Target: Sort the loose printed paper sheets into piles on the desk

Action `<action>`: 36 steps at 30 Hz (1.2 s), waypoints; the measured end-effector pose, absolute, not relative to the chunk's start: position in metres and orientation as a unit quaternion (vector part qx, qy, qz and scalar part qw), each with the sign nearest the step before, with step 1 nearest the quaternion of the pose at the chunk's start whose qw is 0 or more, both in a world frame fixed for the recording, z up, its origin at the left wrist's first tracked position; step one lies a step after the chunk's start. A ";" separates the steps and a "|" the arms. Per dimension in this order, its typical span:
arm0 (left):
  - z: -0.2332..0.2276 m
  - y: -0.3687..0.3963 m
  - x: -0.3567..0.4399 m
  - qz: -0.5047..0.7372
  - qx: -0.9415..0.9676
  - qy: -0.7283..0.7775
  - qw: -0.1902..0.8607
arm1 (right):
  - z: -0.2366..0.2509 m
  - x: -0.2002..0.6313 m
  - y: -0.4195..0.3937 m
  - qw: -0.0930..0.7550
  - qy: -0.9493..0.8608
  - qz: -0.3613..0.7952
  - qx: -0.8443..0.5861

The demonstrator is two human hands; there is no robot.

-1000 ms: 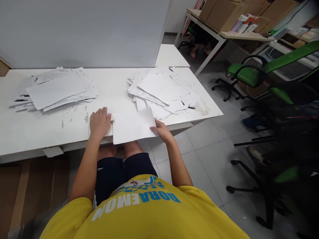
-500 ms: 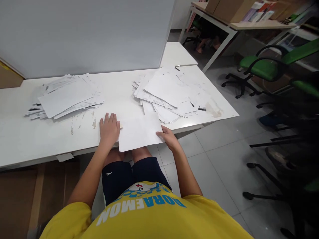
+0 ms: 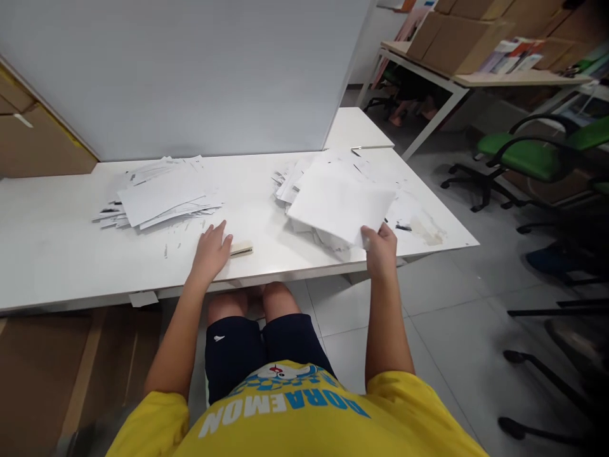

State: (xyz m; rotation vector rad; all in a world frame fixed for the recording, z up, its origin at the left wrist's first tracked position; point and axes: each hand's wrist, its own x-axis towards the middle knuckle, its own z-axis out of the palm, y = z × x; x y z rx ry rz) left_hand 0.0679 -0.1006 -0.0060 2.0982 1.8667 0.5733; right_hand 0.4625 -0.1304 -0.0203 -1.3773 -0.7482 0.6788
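My right hand point(image 3: 382, 249) pinches the near corner of a white sheet of paper point(image 3: 341, 202). The sheet is tilted above the right pile of papers point(image 3: 291, 187) and hides much of it. On the desk lies my left hand point(image 3: 212, 252), its fingers spread and no paper under them. Just right of it is a small cream stapler point(image 3: 242, 251); whether the hand touches it I cannot tell. Farther left sits another loose pile of papers point(image 3: 164, 193), with its edges uneven.
The white desk point(image 3: 47, 254) has a grey partition panel point(image 3: 204, 76) along its back. Cardboard boxes point(image 3: 42, 143) stand behind at the left. Green chairs point(image 3: 528, 155) and a second table point(image 3: 499, 79) with boxes are to the right. Part of a person's legs shows under that table.
My right hand has carried the sheet right and away from me, over the right pile. My left hand has let go of it, and the stapler is now uncovered. The view has shifted slightly.
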 end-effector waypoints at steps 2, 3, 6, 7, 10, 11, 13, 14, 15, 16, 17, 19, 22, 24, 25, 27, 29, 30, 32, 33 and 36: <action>-0.002 -0.092 0.042 0.219 0.709 0.665 0.083 | -0.024 0.469 -0.107 0.673 -0.299 0.276 -0.618; 0.001 -0.085 0.028 0.223 0.700 0.677 0.055 | -0.025 0.470 -0.096 0.663 -0.288 0.275 -0.634; 0.009 -0.054 -0.017 0.203 0.674 0.710 0.001 | -0.029 0.468 -0.076 0.585 -0.303 0.270 -0.702; 0.012 -0.042 -0.030 0.191 0.672 0.716 -0.012 | -0.030 0.467 -0.075 0.551 -0.318 0.250 -0.729; 0.018 -0.010 -0.065 0.121 0.691 0.712 -0.017 | -0.038 0.466 -0.084 0.490 -0.340 0.135 -0.791; 0.020 -0.002 -0.073 0.090 0.700 0.709 -0.007 | -0.042 0.466 -0.091 0.485 -0.338 0.101 -0.801; 0.023 0.011 -0.085 0.032 0.712 0.702 0.012 | -0.052 0.466 -0.110 0.486 -0.333 0.064 -0.805; 0.024 0.016 -0.089 0.011 0.715 0.698 0.014 | -0.058 0.466 -0.121 0.488 -0.328 0.059 -0.807; 0.025 0.019 -0.093 -0.004 0.720 0.694 0.012 | -0.064 0.466 -0.133 0.489 -0.323 0.054 -0.809; 0.026 0.023 -0.096 -0.014 0.724 0.690 0.006 | -0.070 0.467 -0.145 0.489 -0.316 0.051 -0.811; 0.027 0.026 -0.099 -0.021 0.728 0.685 0.000 | -0.076 0.467 -0.156 0.490 -0.310 0.046 -0.814; 0.029 0.032 -0.106 -0.033 0.741 0.671 -0.010 | -0.087 0.471 -0.179 0.491 -0.298 0.034 -0.818; 0.032 0.042 -0.114 -0.072 0.773 0.629 -0.025 | -0.099 0.479 -0.206 0.495 -0.285 0.014 -0.820; 0.034 0.048 -0.116 -0.104 0.789 0.605 -0.036 | -0.104 0.486 -0.219 0.498 -0.273 0.000 -0.823; 0.035 0.049 -0.115 -0.112 0.788 0.604 -0.042 | -0.105 0.489 -0.222 0.499 -0.268 -0.009 -0.824; 0.037 0.049 -0.108 -0.105 0.774 0.621 -0.060 | -0.104 0.492 -0.226 0.501 -0.268 -0.025 -0.823; 0.041 0.045 -0.098 -0.077 0.754 0.649 -0.070 | -0.100 0.490 -0.225 0.504 -0.280 -0.037 -0.816; 0.043 0.041 -0.092 -0.058 0.745 0.661 -0.072 | -0.097 0.487 -0.223 0.508 -0.287 -0.041 -0.811; 0.047 0.031 -0.081 -0.013 0.727 0.682 -0.074 | -0.089 0.477 -0.218 0.518 -0.304 -0.042 -0.798; 0.048 0.024 -0.076 0.011 0.719 0.691 -0.077 | -0.084 0.471 -0.215 0.523 -0.316 -0.040 -0.790; 0.048 0.004 -0.064 0.042 0.716 0.692 -0.078 | -0.070 0.448 -0.209 0.532 -0.369 -0.016 -0.761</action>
